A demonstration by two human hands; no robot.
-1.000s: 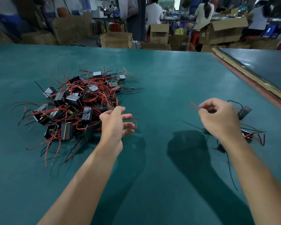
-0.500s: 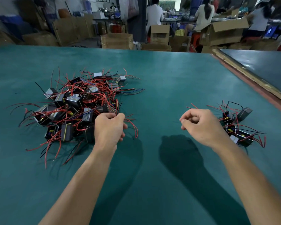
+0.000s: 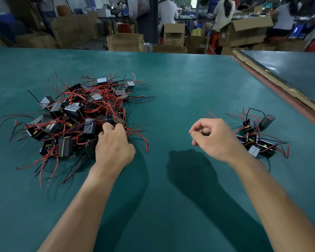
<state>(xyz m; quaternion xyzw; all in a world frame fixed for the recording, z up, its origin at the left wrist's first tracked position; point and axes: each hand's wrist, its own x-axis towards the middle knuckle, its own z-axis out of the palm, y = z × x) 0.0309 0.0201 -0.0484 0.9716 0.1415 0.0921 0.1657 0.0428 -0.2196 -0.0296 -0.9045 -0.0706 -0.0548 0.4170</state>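
Observation:
A big tangled pile (image 3: 75, 113) of small black box-shaped components with red and black wires lies on the left of the green table (image 3: 180, 84). My left hand (image 3: 115, 144) is at the pile's near right edge, its fingers curled down round one of the black components; what exactly it grips is hidden under the fingers. A small heap (image 3: 256, 137) of the same wired components lies on the right. My right hand (image 3: 213, 137) hovers just left of that heap in a curled fist and holds nothing.
A raised wooden strip (image 3: 280, 93) borders the table on the right, with a second dark table (image 3: 295, 70) beyond it. Cardboard boxes (image 3: 125, 41) and several people stand behind the far edge.
My left hand has closed its spread fingers onto the edge of the big pile. My right hand has drawn left, away from the small heap, which now lies uncovered.

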